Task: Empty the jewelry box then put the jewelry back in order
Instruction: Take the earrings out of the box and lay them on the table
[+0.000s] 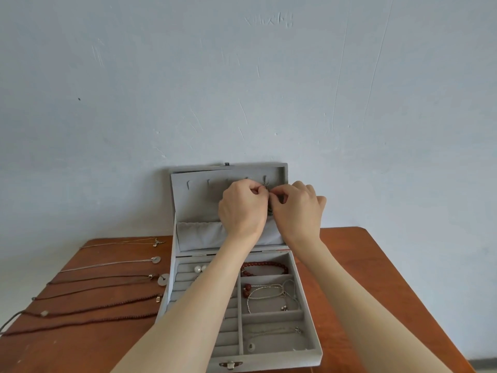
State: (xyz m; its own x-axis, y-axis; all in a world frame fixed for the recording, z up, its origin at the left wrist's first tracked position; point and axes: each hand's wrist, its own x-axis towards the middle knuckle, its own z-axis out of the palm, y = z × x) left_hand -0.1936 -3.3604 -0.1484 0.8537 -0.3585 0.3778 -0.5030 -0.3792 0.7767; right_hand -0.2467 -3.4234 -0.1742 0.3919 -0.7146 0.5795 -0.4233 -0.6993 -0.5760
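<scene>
One worktop (349, 265) carries one open jewelry box (269, 316). Five necklaces (107, 278) are laid at 9 o'clock. At 12 o'clock, a dark necklace piece (269, 208) is pinched by left hand (242, 208) and right hand (298, 208), whose forearms hide some compartments.

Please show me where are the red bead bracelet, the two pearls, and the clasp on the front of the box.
red bead bracelet (265, 265): head view, on the beads in the far right compartment.
two pearls (198, 269): head view, on the left pearl.
clasp (230, 365): head view, on its metal middle.

both hands (243, 208) (297, 208) raised together, fingers (259, 190) curled, pinching.
</scene>
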